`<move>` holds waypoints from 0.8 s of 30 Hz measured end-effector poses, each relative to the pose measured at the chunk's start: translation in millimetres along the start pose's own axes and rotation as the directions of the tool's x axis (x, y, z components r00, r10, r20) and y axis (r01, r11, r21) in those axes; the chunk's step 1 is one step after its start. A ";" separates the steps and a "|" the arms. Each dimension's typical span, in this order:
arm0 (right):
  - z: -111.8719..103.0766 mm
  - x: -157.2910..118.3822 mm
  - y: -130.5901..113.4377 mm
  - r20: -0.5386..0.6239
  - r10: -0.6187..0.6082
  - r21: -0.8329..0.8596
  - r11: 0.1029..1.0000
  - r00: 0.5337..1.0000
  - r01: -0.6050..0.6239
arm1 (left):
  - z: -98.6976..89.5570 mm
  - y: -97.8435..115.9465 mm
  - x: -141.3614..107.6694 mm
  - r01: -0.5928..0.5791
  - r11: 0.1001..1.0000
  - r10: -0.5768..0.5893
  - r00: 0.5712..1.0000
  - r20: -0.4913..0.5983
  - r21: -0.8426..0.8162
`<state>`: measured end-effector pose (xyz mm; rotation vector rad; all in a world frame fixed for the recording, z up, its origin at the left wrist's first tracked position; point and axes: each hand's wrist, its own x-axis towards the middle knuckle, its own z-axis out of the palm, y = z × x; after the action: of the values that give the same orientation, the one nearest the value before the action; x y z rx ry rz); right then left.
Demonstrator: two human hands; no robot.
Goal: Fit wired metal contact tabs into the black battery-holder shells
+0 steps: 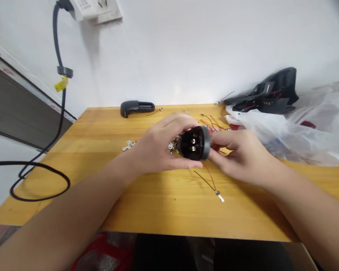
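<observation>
A black hollow housing (205, 143) is held above the table, its opening showing metal contacts inside. My left hand (166, 145) wraps round it from the left, thumb below and fingers above. At its right rim, the fingers of my right hand (237, 152) are pinched together; what they grip, if anything, is hidden behind the rim. Below the housing, red and black wires run to a small white-tipped part (219, 196) over the table. Small metal pieces (129, 145) lie left of my left hand, with more partly hidden behind it.
A black handle-like part (137, 107) lies at the table's (169, 210) back edge. Red wires (213, 122) are heaped behind my hands. Black shells (274, 92) and clear plastic bags (322, 128) fill the back right. A dark cable (62, 113) hangs at the left.
</observation>
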<state>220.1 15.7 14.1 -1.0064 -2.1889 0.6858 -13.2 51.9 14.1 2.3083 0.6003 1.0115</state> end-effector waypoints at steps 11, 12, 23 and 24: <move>-2.2 -2.0 -0.7 0.045 -0.077 -0.017 0.997 0.996 0.077 | 0.0 7.0 1.1 -0.146 0.988 0.139 0.979 0.150 0.040; -1.8 -2.3 -0.5 0.052 -0.052 0.006 0.999 0.997 0.052 | -1.8 8.4 1.7 -0.133 0.990 0.123 0.976 0.180 0.047; -2.1 -4.7 -1.0 0.100 0.041 0.167 0.984 0.994 -0.058 | -4.1 12.4 0.0 -0.028 0.998 0.013 0.975 0.221 0.063; -2.6 -4.8 -1.3 0.107 0.048 0.188 0.980 0.993 -0.067 | -3.6 11.9 -0.3 -0.028 0.997 0.012 0.974 0.225 0.065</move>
<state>223.9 11.6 15.2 -0.9564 -2.1387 0.9744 -14.0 43.8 23.5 2.4493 0.5271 0.7339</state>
